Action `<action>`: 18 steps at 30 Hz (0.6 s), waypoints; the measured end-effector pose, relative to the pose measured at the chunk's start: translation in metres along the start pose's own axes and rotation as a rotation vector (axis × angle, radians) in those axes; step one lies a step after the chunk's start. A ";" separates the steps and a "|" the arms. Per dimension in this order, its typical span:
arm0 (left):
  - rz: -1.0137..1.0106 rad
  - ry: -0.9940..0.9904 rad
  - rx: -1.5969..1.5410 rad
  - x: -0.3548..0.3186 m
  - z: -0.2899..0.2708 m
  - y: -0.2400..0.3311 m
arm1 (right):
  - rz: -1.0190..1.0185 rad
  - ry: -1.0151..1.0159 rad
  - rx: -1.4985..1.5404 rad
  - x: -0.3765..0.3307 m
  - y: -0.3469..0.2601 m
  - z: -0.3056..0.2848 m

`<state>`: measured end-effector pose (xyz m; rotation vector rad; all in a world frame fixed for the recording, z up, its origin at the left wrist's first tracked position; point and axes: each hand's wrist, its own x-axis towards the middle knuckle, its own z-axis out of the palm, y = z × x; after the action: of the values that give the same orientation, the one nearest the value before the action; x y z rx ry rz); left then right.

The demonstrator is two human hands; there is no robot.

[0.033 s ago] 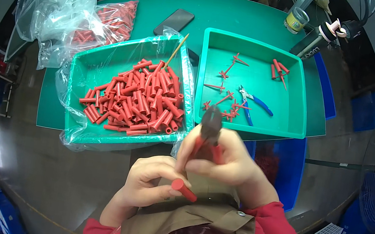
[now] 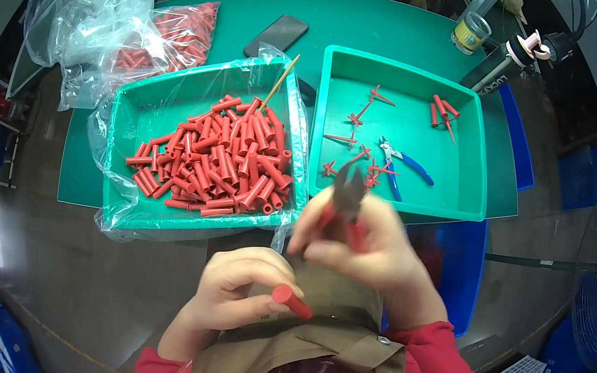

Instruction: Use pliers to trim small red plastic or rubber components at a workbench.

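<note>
My left hand [image 2: 240, 286] pinches a short red plastic tube [image 2: 293, 301] between thumb and fingers, its round flat end turned up, in front of my apron. My right hand [image 2: 363, 247] is wrapped round red-handled pliers [image 2: 347, 198], jaws pointing away from me; motion blurs them a little. The pliers are apart from the tube. Beyond my left hand, a green tray [image 2: 110, 217] lined with clear plastic holds a heap of red tubes [image 2: 229, 156]. Past my right hand, a second green tray [image 2: 420, 207] holds blue-handled cutters [image 2: 405, 164] and thin red plastic scraps [image 2: 359, 122].
A few red tubes [image 2: 443, 112] lie in the right tray's far corner. A thin wooden stick [image 2: 281, 81] leans in the left tray. Behind stand a plastic bag of red parts [image 2: 182, 31], a dark phone [image 2: 277, 35] and a jar [image 2: 471, 33]. Below right is a blue bin [image 2: 462, 267].
My right hand has moved slightly right and away from my left hand, carrying the pliers, whose jaws now look spread. My left hand and the red tube stay nearly in place.
</note>
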<state>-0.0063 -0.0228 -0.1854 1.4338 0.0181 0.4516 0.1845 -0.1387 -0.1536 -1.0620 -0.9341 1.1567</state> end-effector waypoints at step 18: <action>0.126 0.423 1.173 0.009 -0.050 -0.033 | 0.152 0.869 -1.363 0.002 0.059 -0.263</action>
<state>-0.0023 0.0253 -0.2225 2.4561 0.6228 0.9223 0.4218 -0.1732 -0.2762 -2.4629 -0.8526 -0.1047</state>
